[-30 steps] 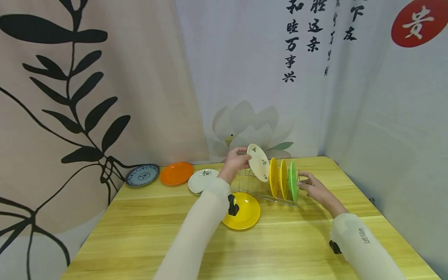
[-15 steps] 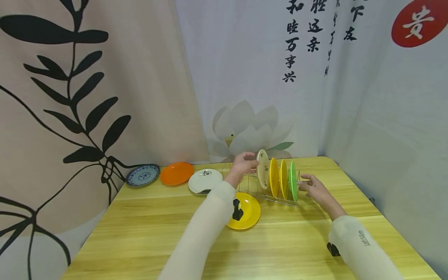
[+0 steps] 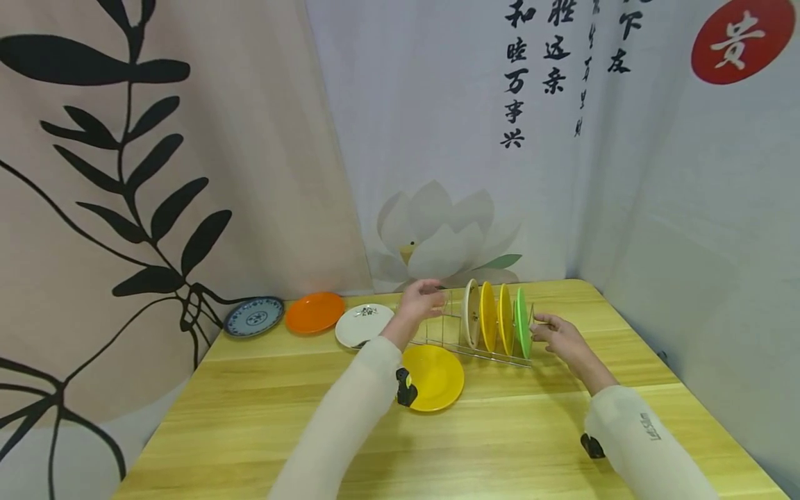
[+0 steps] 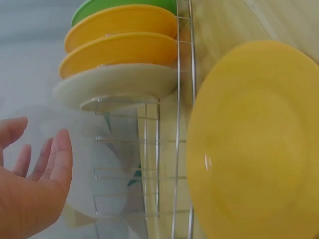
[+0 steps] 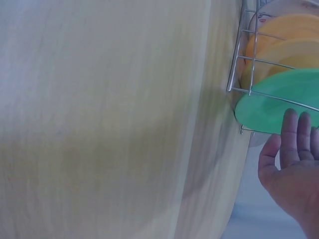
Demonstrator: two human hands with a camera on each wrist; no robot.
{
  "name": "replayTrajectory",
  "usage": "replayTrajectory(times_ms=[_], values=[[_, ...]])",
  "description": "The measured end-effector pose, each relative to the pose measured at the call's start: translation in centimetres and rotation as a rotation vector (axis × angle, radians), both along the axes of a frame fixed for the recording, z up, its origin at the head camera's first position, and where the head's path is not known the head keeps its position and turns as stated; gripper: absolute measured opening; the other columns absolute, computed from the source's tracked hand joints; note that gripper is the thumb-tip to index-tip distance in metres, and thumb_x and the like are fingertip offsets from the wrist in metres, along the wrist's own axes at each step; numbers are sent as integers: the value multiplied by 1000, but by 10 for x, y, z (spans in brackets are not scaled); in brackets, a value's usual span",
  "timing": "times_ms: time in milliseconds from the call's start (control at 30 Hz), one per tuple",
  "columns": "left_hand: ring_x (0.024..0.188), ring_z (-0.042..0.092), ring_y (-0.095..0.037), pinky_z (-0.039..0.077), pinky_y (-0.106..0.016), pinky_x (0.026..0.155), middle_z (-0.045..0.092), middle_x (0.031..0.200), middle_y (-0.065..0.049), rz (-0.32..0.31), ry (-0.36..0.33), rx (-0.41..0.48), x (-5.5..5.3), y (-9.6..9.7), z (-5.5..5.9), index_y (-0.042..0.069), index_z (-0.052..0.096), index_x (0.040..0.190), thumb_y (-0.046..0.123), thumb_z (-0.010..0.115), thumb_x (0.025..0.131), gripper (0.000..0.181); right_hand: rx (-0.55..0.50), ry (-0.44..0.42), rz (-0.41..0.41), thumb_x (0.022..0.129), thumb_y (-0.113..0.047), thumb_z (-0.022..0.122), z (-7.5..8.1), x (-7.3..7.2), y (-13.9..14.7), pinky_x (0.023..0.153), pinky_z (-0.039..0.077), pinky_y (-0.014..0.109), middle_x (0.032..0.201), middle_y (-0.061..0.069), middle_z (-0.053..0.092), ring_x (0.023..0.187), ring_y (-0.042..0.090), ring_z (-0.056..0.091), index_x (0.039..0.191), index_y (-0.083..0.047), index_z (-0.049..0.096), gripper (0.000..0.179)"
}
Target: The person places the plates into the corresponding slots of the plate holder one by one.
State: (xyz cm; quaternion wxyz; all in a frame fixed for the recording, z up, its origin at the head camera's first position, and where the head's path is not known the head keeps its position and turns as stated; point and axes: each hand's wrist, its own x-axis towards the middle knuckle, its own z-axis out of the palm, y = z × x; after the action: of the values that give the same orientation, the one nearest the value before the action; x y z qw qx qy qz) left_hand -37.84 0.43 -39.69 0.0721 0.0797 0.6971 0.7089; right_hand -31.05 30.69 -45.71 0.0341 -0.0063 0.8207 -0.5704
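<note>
A silver wire dish rack (image 3: 462, 347) holds several plates upright. The cream plate (image 3: 471, 314) stands leftmost in it, beside two yellow plates (image 3: 488, 316) and a green plate (image 3: 522, 323) at the right end. My left hand (image 3: 420, 305) is over the rack's left part, apart from the cream plate. In the left wrist view its fingers (image 4: 61, 154) are loosely spread with nothing between them. At the rack's right end is my right hand (image 3: 559, 340). Its fingers (image 5: 289, 142) lie close to the end wire and the green plate, thumb apart; contact is unclear.
A yellow plate (image 3: 434, 378) lies flat in front of the rack, partly behind my left sleeve. Along the table's back edge lie a white patterned plate (image 3: 364, 323), an orange plate (image 3: 315, 312) and a blue-and-white plate (image 3: 253, 317). A curtain (image 3: 275, 173) hangs behind.
The cream plate has gone from tilted in my left hand to upright in the rack. The left hand has let go and drawn back left. The right hand has hardly moved.
</note>
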Motion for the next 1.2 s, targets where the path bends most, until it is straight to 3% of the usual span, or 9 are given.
replayTrajectory(times_ms=[133,300,567,733,867,1033,1200], values=[[100,63,-28,55,-44,91,62,115,-16,22,-12,-38,4,-19,-5,3,56,131,5,63,95,37,-8,-8,-7,107,-28,44,0,0,1,108,34,62,140,31,46,129,46,44,153,5,23,61],[105,63,-32,55,-45,92,61,120,-19,42,-45,-37,13,-45,-14,3,54,135,5,61,96,39,-22,-12,-22,107,-29,45,-1,-1,1,108,35,60,139,30,47,129,45,45,153,5,24,61],[95,65,-26,56,-45,90,62,117,-20,82,-85,-34,24,-89,-37,-1,53,135,4,61,96,41,-69,-21,-32,107,-24,45,-1,-2,2,106,40,54,140,29,46,125,41,49,153,5,24,58],[108,62,-39,57,-44,88,63,115,-20,93,-123,-35,34,-112,-50,-2,54,131,5,60,97,36,-86,-24,-27,107,-23,45,1,-1,1,104,41,53,139,28,48,123,40,50,154,5,23,59],[112,59,-42,54,-49,92,61,119,-24,89,-134,-59,40,-127,-59,-4,52,131,6,60,97,37,-104,-29,-30,107,-23,46,3,1,0,105,41,52,138,27,49,122,41,50,154,4,22,59],[98,65,-31,53,-51,93,59,120,-27,84,-148,-112,46,-140,-69,-7,50,132,7,61,97,40,-125,-29,-30,107,-22,46,4,1,-3,106,41,53,134,26,49,120,39,51,154,5,21,59],[96,66,-31,56,-48,89,61,118,-24,65,-187,-138,52,-147,-80,-6,51,134,7,62,95,42,-143,-25,-15,107,-20,44,3,1,-5,108,40,53,131,26,47,117,38,51,154,6,19,59]])
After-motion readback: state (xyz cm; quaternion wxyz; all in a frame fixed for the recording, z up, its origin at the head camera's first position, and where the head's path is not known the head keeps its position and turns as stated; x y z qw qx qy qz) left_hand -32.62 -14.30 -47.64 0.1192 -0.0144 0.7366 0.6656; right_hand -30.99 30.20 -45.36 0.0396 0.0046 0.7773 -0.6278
